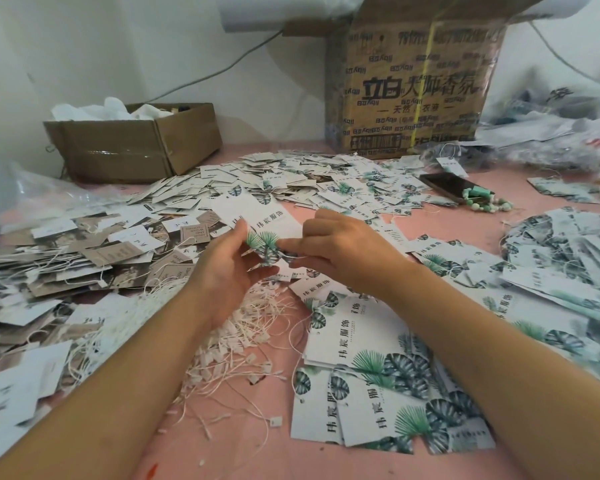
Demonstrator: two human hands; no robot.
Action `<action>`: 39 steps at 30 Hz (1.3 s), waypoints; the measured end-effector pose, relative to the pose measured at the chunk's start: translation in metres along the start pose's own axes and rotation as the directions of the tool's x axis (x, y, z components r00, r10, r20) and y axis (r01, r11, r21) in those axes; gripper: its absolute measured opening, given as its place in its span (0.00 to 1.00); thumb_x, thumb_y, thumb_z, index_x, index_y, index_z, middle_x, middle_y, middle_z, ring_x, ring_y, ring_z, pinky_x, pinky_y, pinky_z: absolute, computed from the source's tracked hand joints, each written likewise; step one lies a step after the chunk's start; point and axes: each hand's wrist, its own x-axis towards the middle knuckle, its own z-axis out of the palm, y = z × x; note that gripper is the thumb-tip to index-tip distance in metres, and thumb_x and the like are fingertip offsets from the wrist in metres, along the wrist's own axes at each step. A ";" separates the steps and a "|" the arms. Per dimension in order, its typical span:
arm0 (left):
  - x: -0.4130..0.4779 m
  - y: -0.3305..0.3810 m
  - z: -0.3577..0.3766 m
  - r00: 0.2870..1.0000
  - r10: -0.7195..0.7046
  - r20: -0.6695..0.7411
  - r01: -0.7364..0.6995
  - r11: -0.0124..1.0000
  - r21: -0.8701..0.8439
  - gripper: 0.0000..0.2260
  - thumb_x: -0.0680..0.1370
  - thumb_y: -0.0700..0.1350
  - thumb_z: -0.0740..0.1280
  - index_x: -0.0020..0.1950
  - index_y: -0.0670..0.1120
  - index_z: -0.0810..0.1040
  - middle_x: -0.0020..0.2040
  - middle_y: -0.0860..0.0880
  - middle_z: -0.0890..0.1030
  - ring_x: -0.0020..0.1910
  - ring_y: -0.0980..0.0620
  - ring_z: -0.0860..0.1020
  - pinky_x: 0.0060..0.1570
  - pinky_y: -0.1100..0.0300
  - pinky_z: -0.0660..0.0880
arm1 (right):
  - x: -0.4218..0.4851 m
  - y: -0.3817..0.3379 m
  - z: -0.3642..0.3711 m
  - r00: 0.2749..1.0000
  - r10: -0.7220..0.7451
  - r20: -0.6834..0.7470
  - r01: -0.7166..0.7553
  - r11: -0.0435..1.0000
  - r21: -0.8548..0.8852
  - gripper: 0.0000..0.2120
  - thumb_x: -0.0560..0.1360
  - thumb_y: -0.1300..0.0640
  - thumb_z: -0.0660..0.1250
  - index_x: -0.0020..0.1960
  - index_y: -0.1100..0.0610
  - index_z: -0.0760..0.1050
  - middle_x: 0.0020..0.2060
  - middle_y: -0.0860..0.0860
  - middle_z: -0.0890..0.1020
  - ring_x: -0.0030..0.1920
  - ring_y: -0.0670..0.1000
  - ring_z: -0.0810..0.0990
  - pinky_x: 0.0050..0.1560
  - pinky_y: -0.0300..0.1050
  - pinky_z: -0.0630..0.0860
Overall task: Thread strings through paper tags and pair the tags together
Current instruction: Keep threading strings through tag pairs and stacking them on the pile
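Note:
A long white paper tag with green leaf print (257, 216) is held up over the middle of the pink table. My left hand (227, 271) grips its leafy near end between thumb and fingers. My right hand (340, 245) comes in from the right, its fingertips pinching at the same leafy end; any string there is too fine to make out. A heap of white strings with small plastic ends (236, 344) lies below my left hand. A stack of large leaf-print tags (371, 362) lies under my right forearm.
Brown and white small tags (84, 258) are piled at the left, and leaf tags (565, 271) at the right and back. Two cardboard boxes (132, 140) (413, 84) stand at the back. A phone (447, 187) and a green bead bracelet (482, 200) lie back right.

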 end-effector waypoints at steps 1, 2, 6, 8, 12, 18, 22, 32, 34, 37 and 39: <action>0.000 0.000 -0.001 1.000 0.006 0.014 -0.006 1.000 0.030 0.15 0.82 0.50 0.53 0.49 0.44 0.76 0.39 0.48 0.82 0.36 0.52 0.79 0.37 0.56 0.77 | 0.000 0.001 0.000 1.000 0.008 -0.017 -0.007 1.000 0.014 0.13 0.70 0.59 0.71 0.52 0.62 0.81 0.31 0.56 0.78 0.34 0.56 0.75 0.33 0.47 0.75; -0.001 0.000 -0.001 1.000 0.010 0.025 -0.012 0.999 0.052 0.15 0.82 0.49 0.53 0.49 0.44 0.76 0.38 0.48 0.82 0.35 0.53 0.80 0.36 0.57 0.76 | 0.000 0.001 -0.001 0.999 0.014 -0.038 -0.013 1.000 0.027 0.13 0.70 0.58 0.71 0.52 0.62 0.81 0.31 0.56 0.78 0.34 0.56 0.75 0.32 0.48 0.76; -0.003 -0.001 0.003 1.000 0.025 0.019 -0.026 0.996 0.089 0.12 0.81 0.45 0.56 0.44 0.41 0.74 0.33 0.48 0.80 0.32 0.53 0.79 0.32 0.58 0.76 | 0.000 0.004 -0.001 0.997 0.004 -0.079 -0.003 1.000 0.017 0.12 0.69 0.57 0.71 0.50 0.61 0.82 0.31 0.55 0.78 0.33 0.56 0.75 0.31 0.47 0.75; -0.003 -0.001 0.004 1.000 0.031 0.003 -0.031 0.994 0.102 0.09 0.80 0.43 0.58 0.44 0.40 0.73 0.34 0.47 0.79 0.33 0.52 0.78 0.31 0.59 0.76 | -0.001 0.005 0.001 0.997 -0.019 -0.076 0.019 1.000 -0.003 0.12 0.69 0.57 0.71 0.50 0.61 0.82 0.30 0.55 0.78 0.33 0.56 0.75 0.30 0.47 0.75; -0.002 -0.002 0.004 1.000 0.023 -0.019 -0.021 0.992 0.128 0.07 0.79 0.41 0.61 0.44 0.39 0.72 0.34 0.47 0.80 0.32 0.53 0.79 0.32 0.59 0.77 | -0.002 0.006 0.003 0.997 -0.060 -0.056 0.059 0.998 -0.016 0.13 0.68 0.55 0.71 0.51 0.61 0.82 0.31 0.55 0.77 0.33 0.55 0.75 0.32 0.45 0.74; 0.001 -0.006 -0.002 1.000 -0.008 -0.015 0.011 0.984 0.181 0.10 0.76 0.46 0.64 0.47 0.38 0.73 0.38 0.46 0.80 0.39 0.50 0.78 0.45 0.53 0.76 | 0.005 0.004 -0.005 0.841 0.533 0.089 -0.538 0.812 0.227 0.24 0.71 0.44 0.67 0.63 0.55 0.73 0.30 0.42 0.70 0.29 0.40 0.69 0.33 0.37 0.68; 0.000 -0.008 -0.004 0.995 -0.047 0.085 0.028 0.978 0.206 0.21 0.71 0.52 0.65 0.52 0.34 0.75 0.46 0.40 0.81 0.46 0.46 0.79 0.51 0.54 0.79 | 0.005 0.007 -0.009 0.674 0.690 0.266 -0.701 0.481 0.526 0.10 0.72 0.51 0.70 0.45 0.59 0.79 0.24 0.46 0.71 0.18 0.42 0.67 0.18 0.34 0.65; -0.004 -0.011 0.001 0.991 -0.085 0.103 0.051 0.952 0.302 0.21 0.67 0.58 0.65 0.48 0.41 0.74 0.37 0.47 0.83 0.36 0.51 0.81 0.37 0.57 0.78 | 0.009 0.000 -0.012 0.633 0.685 0.360 -0.709 0.327 0.625 0.10 0.73 0.55 0.69 0.36 0.58 0.75 0.16 0.42 0.69 0.18 0.41 0.61 0.18 0.32 0.59; -0.004 -0.011 0.003 0.998 -0.044 0.037 0.033 0.963 0.266 0.19 0.67 0.57 0.66 0.45 0.42 0.74 0.36 0.48 0.83 0.36 0.51 0.82 0.37 0.56 0.81 | 0.010 -0.002 -0.012 0.640 0.663 0.387 -0.715 0.330 0.616 0.09 0.73 0.55 0.69 0.36 0.58 0.76 0.16 0.43 0.69 0.17 0.41 0.62 0.18 0.32 0.59; -0.003 -0.008 0.004 1.000 0.027 0.000 -0.026 0.977 0.209 0.16 0.68 0.53 0.67 0.45 0.41 0.75 0.37 0.47 0.83 0.37 0.50 0.82 0.38 0.56 0.81 | 0.011 -0.005 -0.014 0.652 0.631 0.421 -0.726 0.357 0.588 0.09 0.73 0.55 0.69 0.37 0.58 0.76 0.18 0.43 0.71 0.16 0.40 0.63 0.17 0.31 0.59; -0.004 -0.004 0.005 1.000 0.027 -0.010 -0.026 0.993 0.116 0.14 0.68 0.50 0.67 0.47 0.41 0.77 0.39 0.46 0.83 0.38 0.50 0.82 0.38 0.57 0.81 | 0.011 -0.006 -0.016 0.654 0.619 0.435 -0.720 0.334 0.608 0.08 0.74 0.55 0.67 0.38 0.58 0.75 0.21 0.45 0.72 0.17 0.40 0.64 0.17 0.31 0.59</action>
